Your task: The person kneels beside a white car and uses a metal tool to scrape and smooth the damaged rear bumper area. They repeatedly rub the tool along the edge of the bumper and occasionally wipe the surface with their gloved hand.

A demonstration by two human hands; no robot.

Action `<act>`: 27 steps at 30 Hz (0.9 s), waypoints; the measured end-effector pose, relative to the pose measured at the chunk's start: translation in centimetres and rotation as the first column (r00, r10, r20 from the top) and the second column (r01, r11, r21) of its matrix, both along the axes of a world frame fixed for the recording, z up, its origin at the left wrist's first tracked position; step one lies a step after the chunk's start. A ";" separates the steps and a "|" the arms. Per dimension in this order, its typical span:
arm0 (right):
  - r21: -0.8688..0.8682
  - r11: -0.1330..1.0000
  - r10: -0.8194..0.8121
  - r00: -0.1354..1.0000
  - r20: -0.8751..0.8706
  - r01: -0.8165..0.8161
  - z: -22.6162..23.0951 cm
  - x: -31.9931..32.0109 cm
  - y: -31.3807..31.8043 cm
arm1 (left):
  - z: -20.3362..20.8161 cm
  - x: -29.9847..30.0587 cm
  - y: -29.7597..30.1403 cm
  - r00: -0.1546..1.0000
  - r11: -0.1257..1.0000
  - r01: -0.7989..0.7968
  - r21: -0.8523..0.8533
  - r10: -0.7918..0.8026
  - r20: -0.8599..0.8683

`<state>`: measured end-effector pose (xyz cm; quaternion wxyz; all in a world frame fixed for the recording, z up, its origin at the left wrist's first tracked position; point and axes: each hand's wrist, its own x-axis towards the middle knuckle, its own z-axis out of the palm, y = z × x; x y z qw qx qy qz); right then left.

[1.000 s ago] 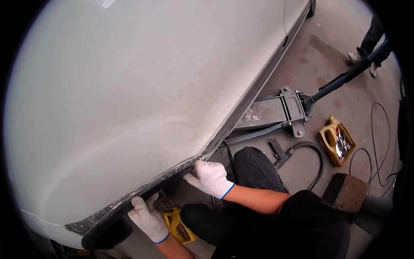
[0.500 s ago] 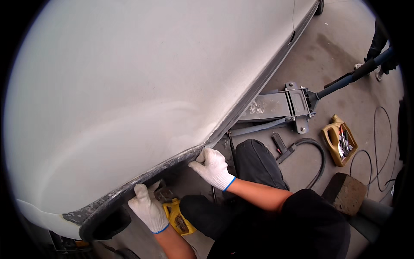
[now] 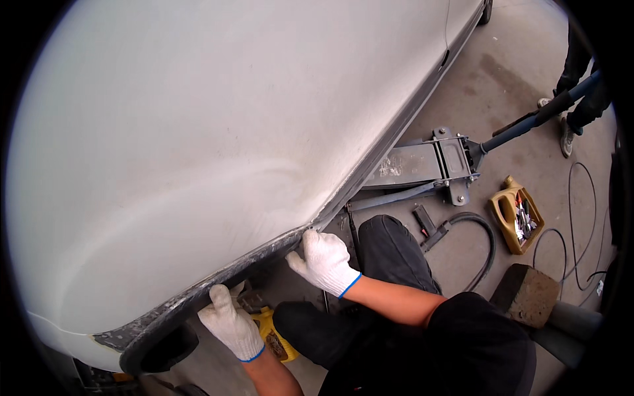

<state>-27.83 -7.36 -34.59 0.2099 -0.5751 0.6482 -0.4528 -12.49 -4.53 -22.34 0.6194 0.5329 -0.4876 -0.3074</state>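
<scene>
Both of my hands wear white knit gloves with blue cuffs. They are at the dark wheel-arch trim [image 3: 254, 258] along the lower edge of a pale car body panel [image 3: 198, 158]. Lower down the arch, my left hand [image 3: 231, 323] grips the strip, a digit against its outer face and other fingers partly hidden behind it. My right hand [image 3: 325, 261] is closed at the strip's upper end, near where the arch meets the sill; its fingertips are partly out of sight. The strip's surface looks scuffed and dusty grey.
A floor jack [image 3: 422, 165] reaches under the sill, its long handle going up right. A cut-open tan jug [image 3: 518, 214] holds small tools. Nearby lie a black hose [image 3: 485, 231], a thin cable [image 3: 573, 224], a block [image 3: 528, 297] and a yellow jug [image 3: 274, 333]. Another person's legs [image 3: 578, 86] stand far right.
My left hand has shifted slightly right along the trim. My right hand stays at nearly the same spot. The other person's legs and shoes show more fully at the far right.
</scene>
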 end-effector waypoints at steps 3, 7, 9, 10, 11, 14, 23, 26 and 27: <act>0.052 0.999 0.010 1.000 -0.018 -0.009 0.1 0.1 0.0 | 0.2 0.2 0.1 1.000 1.000 0.015 0.003 -0.015 0.025; 0.134 0.987 0.095 0.994 -0.061 -0.086 1.9 -0.5 0.2 | 0.6 1.9 0.6 0.999 0.985 -0.044 -0.168 0.039 -0.034; 0.198 0.978 0.081 0.994 -0.076 -0.065 1.9 -0.5 0.0 | 2.0 3.2 0.9 0.991 0.962 -0.089 -0.257 0.061 -0.117; 0.181 0.982 0.071 0.992 -0.108 -0.050 2.0 -0.6 -0.1 | 2.7 4.1 1.5 0.985 0.962 -0.101 -0.255 0.062 -0.159; 0.164 0.986 0.059 0.989 -0.139 -0.036 1.9 -0.7 -0.3 | 3.4 5.0 1.9 0.978 0.961 -0.113 -0.251 0.062 -0.200; 0.189 0.982 0.043 0.996 -0.082 -0.027 1.5 -0.3 -0.3 | 4.1 5.9 2.2 0.988 0.939 -0.137 -0.315 0.105 -0.115; 0.358 0.931 0.066 0.997 0.030 -0.072 2.8 0.2 0.2 | 3.7 6.5 2.5 0.959 0.948 -0.176 -0.264 0.105 -0.263; 0.405 0.913 0.056 0.998 -0.005 -0.049 2.5 0.8 0.6 | 3.2 7.2 2.4 0.942 0.913 -0.190 -0.362 0.066 -0.328; 0.423 0.906 0.040 0.999 -0.024 -0.026 2.6 0.5 0.3 | 3.0 7.4 1.9 0.932 0.892 -0.218 -0.396 0.069 -0.357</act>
